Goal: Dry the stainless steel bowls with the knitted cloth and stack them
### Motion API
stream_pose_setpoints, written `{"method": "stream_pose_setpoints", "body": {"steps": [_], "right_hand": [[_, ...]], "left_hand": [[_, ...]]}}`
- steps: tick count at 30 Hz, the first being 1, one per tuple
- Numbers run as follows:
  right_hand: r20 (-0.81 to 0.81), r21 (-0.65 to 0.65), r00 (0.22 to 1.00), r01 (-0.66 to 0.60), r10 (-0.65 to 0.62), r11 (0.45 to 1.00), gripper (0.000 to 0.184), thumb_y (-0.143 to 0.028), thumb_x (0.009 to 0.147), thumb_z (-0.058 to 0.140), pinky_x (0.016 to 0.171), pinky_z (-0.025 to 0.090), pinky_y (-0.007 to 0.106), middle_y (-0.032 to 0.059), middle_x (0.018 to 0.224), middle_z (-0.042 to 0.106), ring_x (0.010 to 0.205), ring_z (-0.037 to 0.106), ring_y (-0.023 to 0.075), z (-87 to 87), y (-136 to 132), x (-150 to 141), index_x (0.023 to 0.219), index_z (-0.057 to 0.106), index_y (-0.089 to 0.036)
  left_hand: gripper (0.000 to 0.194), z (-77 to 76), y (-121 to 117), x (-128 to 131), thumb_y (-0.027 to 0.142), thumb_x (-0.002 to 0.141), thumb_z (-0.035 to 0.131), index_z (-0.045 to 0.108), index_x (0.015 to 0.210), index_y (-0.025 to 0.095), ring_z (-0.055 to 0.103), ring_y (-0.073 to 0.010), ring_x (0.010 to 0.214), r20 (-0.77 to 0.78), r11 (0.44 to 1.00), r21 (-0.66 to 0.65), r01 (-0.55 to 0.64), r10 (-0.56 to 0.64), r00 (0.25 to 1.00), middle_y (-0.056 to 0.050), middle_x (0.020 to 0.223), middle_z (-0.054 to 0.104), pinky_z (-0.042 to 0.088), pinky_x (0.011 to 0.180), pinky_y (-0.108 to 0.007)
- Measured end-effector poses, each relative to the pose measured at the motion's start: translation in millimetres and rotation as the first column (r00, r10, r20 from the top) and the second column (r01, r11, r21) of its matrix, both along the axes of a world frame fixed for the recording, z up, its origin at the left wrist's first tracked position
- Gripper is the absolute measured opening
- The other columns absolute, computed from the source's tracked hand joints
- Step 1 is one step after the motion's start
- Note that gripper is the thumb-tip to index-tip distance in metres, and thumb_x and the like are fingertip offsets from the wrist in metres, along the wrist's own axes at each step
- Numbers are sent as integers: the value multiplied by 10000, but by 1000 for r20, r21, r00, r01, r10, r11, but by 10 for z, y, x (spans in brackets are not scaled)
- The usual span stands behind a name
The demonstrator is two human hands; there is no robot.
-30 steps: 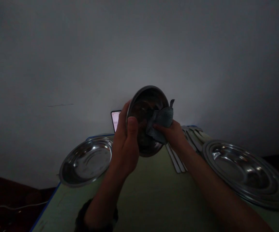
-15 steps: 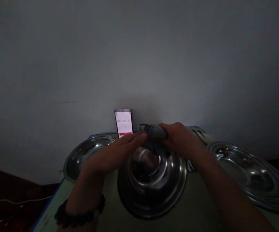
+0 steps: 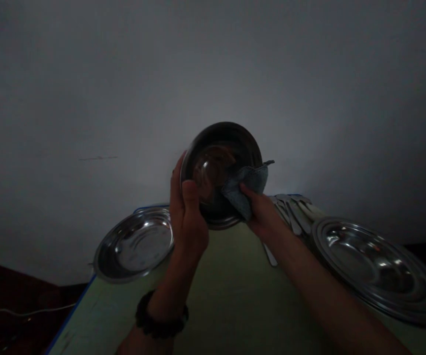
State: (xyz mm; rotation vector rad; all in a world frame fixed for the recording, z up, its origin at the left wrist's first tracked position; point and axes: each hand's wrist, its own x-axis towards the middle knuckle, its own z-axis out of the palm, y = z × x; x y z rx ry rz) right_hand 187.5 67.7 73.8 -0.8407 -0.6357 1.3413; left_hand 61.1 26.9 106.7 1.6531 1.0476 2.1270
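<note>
A shiny metal bowl (image 3: 213, 167) is held up above the table, tilted so that its inside faces me. My left hand (image 3: 188, 217) grips its left rim, thumb on the near side and fingers behind. My right hand (image 3: 260, 212) is closed on a grey-blue cloth (image 3: 247, 185), which is pressed at the bowl's right side and partly covers its inside. A dark beaded bracelet (image 3: 161, 315) is around my left wrist.
On the left of the green table (image 3: 235, 296) sits a wide metal basin (image 3: 142, 241). Stacked metal plates (image 3: 375, 271) lie at the right, beside several pieces of cutlery (image 3: 292, 217). A wall (image 3: 213, 74) rises directly behind. A white cable (image 3: 31, 311) runs at the lower left.
The bowl has been lifted off the table and turned from bottom up to inside facing me. My left hand has shifted to its rim; the bowl now hides the phone.
</note>
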Motion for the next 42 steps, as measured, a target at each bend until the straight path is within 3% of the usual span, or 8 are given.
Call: {"method": "stream_pose_setpoints", "body": {"steps": [6, 12, 15, 18, 24, 28, 34, 42], "right_hand": [[275, 110, 961, -4, -27, 994, 169, -191, 630, 683, 727, 524, 335, 27, 765, 721, 683, 659, 181, -15, 58, 265, 796, 665, -169], [901, 368, 343, -282, -265, 886, 152, -271, 763, 587, 595, 425, 282, 29, 689, 678, 665, 611, 179, 190, -79, 480, 744, 692, -162], [908, 405, 237, -274, -346, 872, 181, -297, 795, 585, 569, 392, 266, 27, 676, 669, 649, 604, 165, 265, -148, 446, 744, 694, -162], [857, 447, 328, -87, -398, 890, 250, -390, 753, 649, 554, 394, 273, 14, 609, 634, 623, 594, 173, 240, -108, 428, 692, 678, -150], [125, 128, 990, 45, -61, 991, 181, -328, 782, 619, 671, 532, 318, 39, 788, 726, 703, 672, 180, -13, -75, -24, 867, 672, -177], [-165, -16, 985, -60, 56, 998, 115, -175, 755, 604, 750, 564, 323, 43, 848, 748, 739, 699, 172, -98, -150, -316, 852, 664, -184], [149, 104, 988, 18, -34, 994, 158, -170, 644, 675, 784, 539, 350, 36, 812, 739, 743, 684, 183, -8, -27, 89, 801, 687, -166], [879, 403, 329, -127, -345, 906, 175, -314, 744, 634, 574, 413, 282, 20, 615, 648, 613, 591, 178, 211, -100, 436, 660, 670, -164]], "left_hand": [[391, 69, 61, -244, 416, 863, 545, 528, 1210, 238, 598, -223, 1082, 34, 915, -338, 219, -220, 975, -45, 1176, 639, 475, 915, -346], [299, 232, -35, -486, 388, 828, 588, 636, 1064, 212, 627, -248, 1001, -325, 731, -650, 207, -514, 794, -69, 1092, 682, 484, 873, -380], [287, 184, -11, -400, 405, 869, 525, 660, 1032, 210, 638, -241, 943, -386, 767, -614, 186, -498, 777, -57, 983, 709, 495, 856, -393], [269, 166, 53, -343, 370, 849, 565, 672, 1043, 218, 640, -224, 953, -311, 825, -524, 213, -418, 854, -38, 1001, 716, 496, 871, -380], [305, 53, 57, -156, 404, 881, 494, 594, 1114, 233, 591, -251, 1087, 156, 931, -350, 101, -48, 987, -61, 1135, 660, 477, 925, -385], [350, -162, -9, -10, 209, 748, 630, 591, 1094, 253, 412, -301, 1303, -6, 943, -324, -75, 77, 997, -68, 1347, 495, 355, 1072, -427], [211, 7, 55, -250, 129, 656, 633, 667, 844, 218, 519, -301, 1184, -90, 944, -330, 28, -61, 994, -74, 1162, 590, 380, 1050, -441], [293, 187, -31, -460, 377, 795, 646, 688, 1032, 211, 650, -256, 992, 100, 646, -618, 448, -500, 860, -60, 963, 726, 485, 898, -379]]}}
